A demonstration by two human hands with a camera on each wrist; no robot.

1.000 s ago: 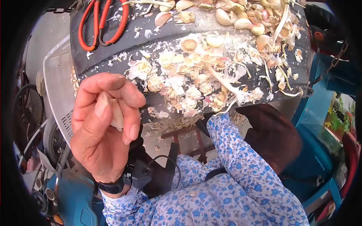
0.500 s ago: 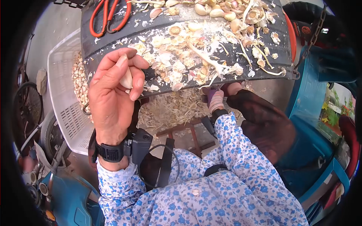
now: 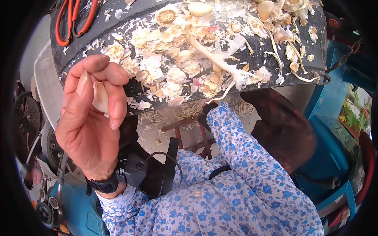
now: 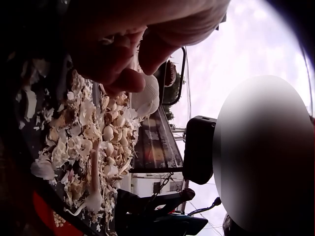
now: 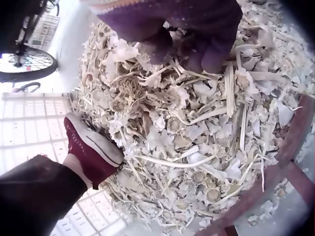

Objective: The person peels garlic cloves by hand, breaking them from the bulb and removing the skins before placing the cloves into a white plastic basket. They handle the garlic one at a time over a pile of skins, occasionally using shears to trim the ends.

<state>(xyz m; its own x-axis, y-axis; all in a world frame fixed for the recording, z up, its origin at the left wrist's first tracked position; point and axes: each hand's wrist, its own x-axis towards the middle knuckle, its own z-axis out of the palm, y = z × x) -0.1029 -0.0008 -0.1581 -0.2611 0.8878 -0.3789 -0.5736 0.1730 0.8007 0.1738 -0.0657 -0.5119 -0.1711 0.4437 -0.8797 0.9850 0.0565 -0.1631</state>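
Observation:
My left hand (image 3: 88, 126) is raised palm up beside the near left corner of a dark ribbed board (image 3: 136, 84). Curled fingers and thumb hold a pale garlic clove (image 3: 100, 96). In the left wrist view the same hand (image 4: 147, 34) is dark and hides the clove. My right hand (image 5: 182, 24), in a purple glove, is low over a heap of garlic skins and stalks (image 5: 197, 142). Its fingers point down with a gap between them, fingertips right at the skins. In the head view the board's edge hides most of this hand.
Garlic skins (image 3: 173, 74) and a root-ended stalk (image 3: 218, 59) litter the board. Red-handled scissors (image 3: 61, 23) lie at its far left. A white plastic crate (image 3: 46, 82) stands to the left. A reddish metal frame (image 5: 275, 182) borders the heap, and a red shoe (image 5: 91, 152) rests against it.
The head view has shifted down and back. My left hand keeps hold of the clove. The right glove, seen half a second ago below the board's edge, is now mostly hidden under it.

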